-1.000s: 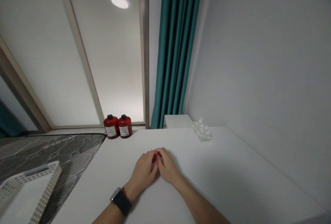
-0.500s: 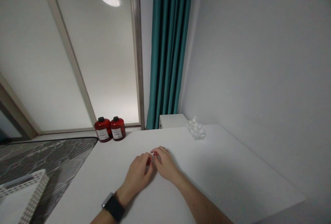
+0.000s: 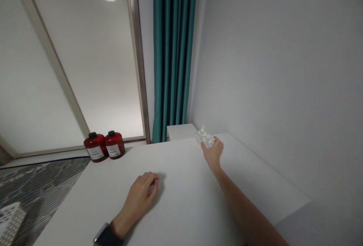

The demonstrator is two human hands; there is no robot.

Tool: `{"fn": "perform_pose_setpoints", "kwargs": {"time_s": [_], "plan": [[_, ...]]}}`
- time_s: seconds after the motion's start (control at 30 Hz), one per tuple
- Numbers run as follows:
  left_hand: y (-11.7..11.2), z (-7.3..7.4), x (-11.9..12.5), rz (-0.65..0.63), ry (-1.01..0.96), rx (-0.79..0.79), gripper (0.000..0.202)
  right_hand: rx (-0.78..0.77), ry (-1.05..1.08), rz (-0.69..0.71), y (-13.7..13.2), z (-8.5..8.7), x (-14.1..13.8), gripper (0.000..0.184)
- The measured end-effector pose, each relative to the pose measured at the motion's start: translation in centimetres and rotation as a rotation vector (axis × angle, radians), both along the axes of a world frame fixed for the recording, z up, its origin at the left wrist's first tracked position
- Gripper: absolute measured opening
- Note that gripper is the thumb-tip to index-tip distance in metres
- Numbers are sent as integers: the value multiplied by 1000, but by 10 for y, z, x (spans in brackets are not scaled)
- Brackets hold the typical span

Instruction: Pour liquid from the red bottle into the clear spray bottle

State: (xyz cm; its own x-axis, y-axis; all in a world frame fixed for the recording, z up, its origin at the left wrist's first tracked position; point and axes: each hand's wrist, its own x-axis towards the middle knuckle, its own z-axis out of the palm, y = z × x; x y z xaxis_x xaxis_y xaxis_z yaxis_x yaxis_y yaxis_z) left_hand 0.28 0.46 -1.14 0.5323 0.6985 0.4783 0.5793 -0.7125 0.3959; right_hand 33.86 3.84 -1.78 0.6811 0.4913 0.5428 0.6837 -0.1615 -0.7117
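Note:
My right hand (image 3: 213, 152) is stretched far forward over the white table (image 3: 181, 185), its fingers curled onto a crumpled clear plastic bag (image 3: 204, 137) near the far right corner. My left hand (image 3: 141, 194) rests on the table nearer to me, with a dark watch on the wrist. Its fingers are loosely curled down on the surface, and whether anything lies under them I cannot make out.
Two red jars with black lids (image 3: 104, 146) stand beyond the table's far left corner. A small white cabinet (image 3: 179, 131) sits by the teal curtain (image 3: 171, 56). A white perforated basket (image 3: 10, 221) lies on dark patterned bedding (image 3: 36, 179) at left. A wall runs along the right.
My hands were together at the table's middle; now the right one has reached forward to the plastic bag. The left stayed behind. My view has swung to the right.

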Motion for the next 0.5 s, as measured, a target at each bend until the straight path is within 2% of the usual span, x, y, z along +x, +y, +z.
{"fn": "perform_pose_setpoints", "kwargs": {"time_s": [0.1, 0.17, 0.33, 0.5], "plan": [[0, 2, 1, -6, -2, 1, 17, -91, 44, -81, 7, -5, 16, 84], [0, 3, 1, -7, 0, 5, 17, -161, 67, -103, 12, -9, 20, 85], [2, 0, -1, -6, 12, 6, 18, -326, 113, -117, 20, -13, 24, 77], [1, -2, 0, -18, 16, 35, 17, -450, 98, -94, 14, -8, 24, 62]]}}
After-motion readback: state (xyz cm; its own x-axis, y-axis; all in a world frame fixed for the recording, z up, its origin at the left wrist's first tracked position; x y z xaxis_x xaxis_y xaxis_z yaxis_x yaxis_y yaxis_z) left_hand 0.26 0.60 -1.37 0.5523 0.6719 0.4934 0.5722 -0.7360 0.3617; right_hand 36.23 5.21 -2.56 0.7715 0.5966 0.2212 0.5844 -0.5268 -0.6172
